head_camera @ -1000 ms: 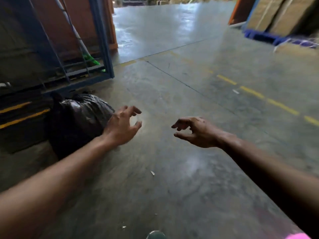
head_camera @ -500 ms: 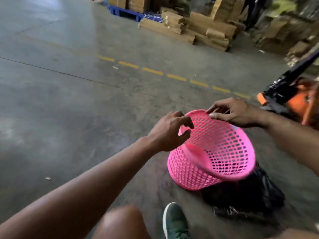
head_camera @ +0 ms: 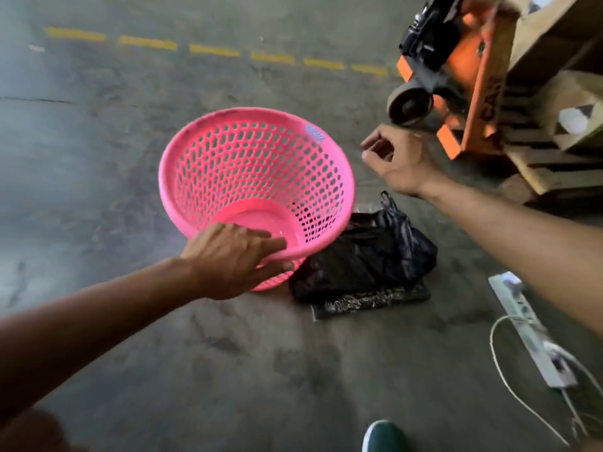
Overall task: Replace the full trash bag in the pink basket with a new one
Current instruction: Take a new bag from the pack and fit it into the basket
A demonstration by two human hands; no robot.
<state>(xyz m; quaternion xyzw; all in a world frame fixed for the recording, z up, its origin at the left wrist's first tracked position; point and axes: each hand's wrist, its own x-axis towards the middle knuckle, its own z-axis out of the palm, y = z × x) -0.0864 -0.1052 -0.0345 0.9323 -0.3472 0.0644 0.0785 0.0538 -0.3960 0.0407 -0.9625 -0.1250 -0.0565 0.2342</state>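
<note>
The pink basket (head_camera: pixel 248 164) stands on the concrete floor, tilted toward me, with nothing inside it. My left hand (head_camera: pixel 235 259) grips its near rim, fingers over the edge and thumb underneath. A crumpled black trash bag (head_camera: pixel 368 256) lies on the floor just right of the basket, on top of a flat dark patterned sheet (head_camera: pixel 372 301). My right hand (head_camera: pixel 394 158) hovers to the right of the basket's rim, fingers loosely curled, holding nothing.
An orange pallet jack (head_camera: pixel 456 70) with a wheel stands at the upper right beside wooden pallets and cardboard boxes (head_camera: pixel 561 102). A white power strip (head_camera: pixel 528 327) with cords lies on the floor at the right. My green shoe (head_camera: pixel 383 437) shows at the bottom. A dashed yellow line (head_camera: pixel 212 50) crosses the floor.
My view swung from the full black bag at the left over to the basket. My left hand took hold of the near rim; my right hand came off the far rim.
</note>
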